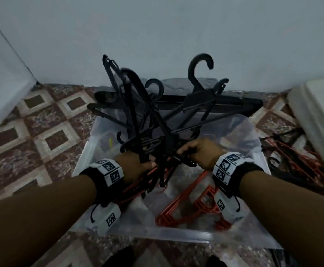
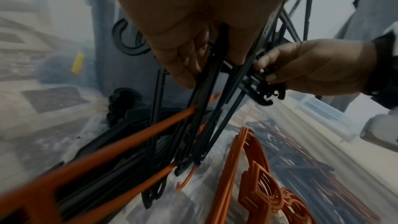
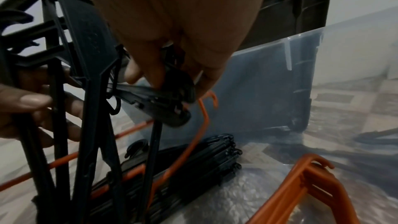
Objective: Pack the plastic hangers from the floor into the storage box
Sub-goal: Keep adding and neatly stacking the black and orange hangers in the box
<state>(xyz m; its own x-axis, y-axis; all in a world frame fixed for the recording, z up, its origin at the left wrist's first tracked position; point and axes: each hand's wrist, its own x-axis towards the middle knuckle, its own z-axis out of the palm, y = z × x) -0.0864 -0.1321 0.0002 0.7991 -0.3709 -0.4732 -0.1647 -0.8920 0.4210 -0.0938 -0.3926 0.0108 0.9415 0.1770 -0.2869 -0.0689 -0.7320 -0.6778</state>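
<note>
Patterned floor [image 1: 41,120] carries the clear storage box [image 1: 176,235] and loose hangers [image 1: 300,164].

Both forearms were bare, no sleeves. Each wrist carried a black band [image 1: 236,170] faced with white blocks printed with black square fiducial markers. Beneath each wrist hung a white camera housing [image 1: 107,216], also bearing a marker, with a thin black cable looped beside it. Left hand [image 1: 133,164] and right hand [image 1: 201,153] were ungloved; no rings visible.

Dim, bluish cast, soft blur, warped edges
</note>
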